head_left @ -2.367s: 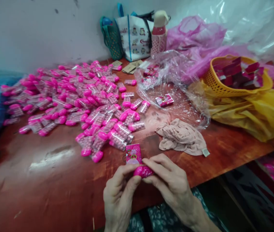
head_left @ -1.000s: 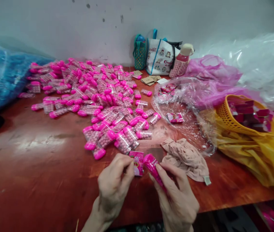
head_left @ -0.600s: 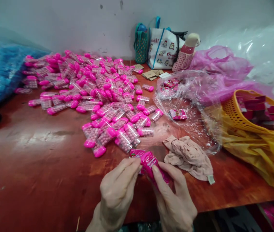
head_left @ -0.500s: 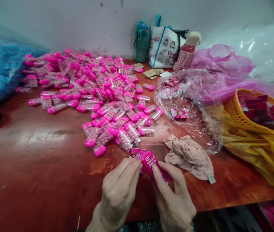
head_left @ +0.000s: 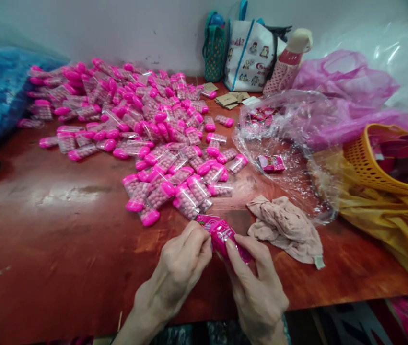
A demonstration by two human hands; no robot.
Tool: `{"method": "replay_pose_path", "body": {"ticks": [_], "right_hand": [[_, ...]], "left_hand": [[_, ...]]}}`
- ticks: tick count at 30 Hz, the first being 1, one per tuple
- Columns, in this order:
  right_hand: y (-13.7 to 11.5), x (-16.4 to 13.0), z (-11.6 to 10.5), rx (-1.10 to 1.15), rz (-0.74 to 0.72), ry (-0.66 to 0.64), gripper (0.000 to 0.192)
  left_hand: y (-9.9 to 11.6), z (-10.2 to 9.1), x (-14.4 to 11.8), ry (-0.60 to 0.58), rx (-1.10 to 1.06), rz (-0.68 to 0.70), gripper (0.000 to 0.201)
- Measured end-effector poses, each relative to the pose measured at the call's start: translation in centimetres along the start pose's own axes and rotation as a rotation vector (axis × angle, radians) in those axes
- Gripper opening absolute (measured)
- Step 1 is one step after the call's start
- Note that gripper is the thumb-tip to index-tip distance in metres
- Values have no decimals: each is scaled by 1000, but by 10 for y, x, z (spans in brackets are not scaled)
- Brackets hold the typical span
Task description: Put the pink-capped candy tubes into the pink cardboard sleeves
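Note:
My right hand (head_left: 257, 280) grips a glossy pink candy container (head_left: 223, 235) with white lettering, its thumb across the front and its fingers along the right side. The closed fingertips of my left hand (head_left: 180, 261) pinch the container's left edge; the exact contact is hidden behind the knuckles. Just beyond it shows part of a flat pink printed packet (head_left: 206, 219), mostly covered by the container and my fingers. A large pile of clear containers (head_left: 160, 139) with pink caps, filled with pale pink balls, spreads over the reddish table (head_left: 63, 254) ahead and to the left.
To the right lies a crumpled beige cloth (head_left: 286, 230). Behind it, a clear plastic bag (head_left: 297, 163) holds pink packets, one small pink box (head_left: 271, 163) among them. A yellow basket (head_left: 364, 155) stands far right. A white bag (head_left: 249, 57) leans by the wall; blue plastic (head_left: 5, 91) sits left.
The view has shifted slightly. My left fingers have curled in more tightly at the container's edge, and the container is tilted a little more. My right hand keeps its grip.

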State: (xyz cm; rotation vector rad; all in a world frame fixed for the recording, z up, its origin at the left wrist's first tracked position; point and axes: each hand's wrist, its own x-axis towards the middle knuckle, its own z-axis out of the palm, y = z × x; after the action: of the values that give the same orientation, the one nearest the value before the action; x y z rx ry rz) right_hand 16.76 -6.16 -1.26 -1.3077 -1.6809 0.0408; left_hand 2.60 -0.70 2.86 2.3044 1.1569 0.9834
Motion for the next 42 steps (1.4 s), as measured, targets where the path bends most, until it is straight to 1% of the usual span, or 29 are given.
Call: {"method": "replay_pose_path", "body": {"ticks": [5, 7, 10, 15, 19, 24, 28, 31, 35, 38, 40, 42], "right_hand": [[0, 5, 1, -39, -16, 34, 41], [1, 4, 0, -46, 2, 19, 41], [3, 4, -1, -23, 17, 13, 43], [3, 8, -3, 86, 52, 4, 41], [3, 10, -4, 158, 68, -16, 38], [6, 10, -3, 293, 183, -89, 38], [7, 11, -3, 399, 277, -155, 38], [5, 11, -3, 390, 312, -184, 37], [1, 10, -3, 260, 197, -168, 38], [1, 10, -7, 187, 146, -134, 39], [2, 10, -9, 181, 160, -92, 39], [4, 10, -10, 224, 203, -69, 37]], "left_hand": [[-1, 3, 1, 53, -27, 8, 15], [-2, 2, 1, 39, -53, -10, 16], [-3, -1, 1, 2, -152, -64, 16], [-6, -4, 0, -66, -353, -266, 16], [-10, -4, -5, -101, -604, -438, 15], [-16, -4, -13, -118, -834, -631, 12], [-18, -2, -15, -135, -916, -722, 10], [-19, -1, -15, -145, -905, -741, 10], [-22, 0, -15, -135, -861, -729, 11], [-26, -2, -14, -49, -706, -682, 14], [-28, -2, -13, 16, -622, -650, 14], [-29, -2, -13, 56, -638, -596, 13]]}}
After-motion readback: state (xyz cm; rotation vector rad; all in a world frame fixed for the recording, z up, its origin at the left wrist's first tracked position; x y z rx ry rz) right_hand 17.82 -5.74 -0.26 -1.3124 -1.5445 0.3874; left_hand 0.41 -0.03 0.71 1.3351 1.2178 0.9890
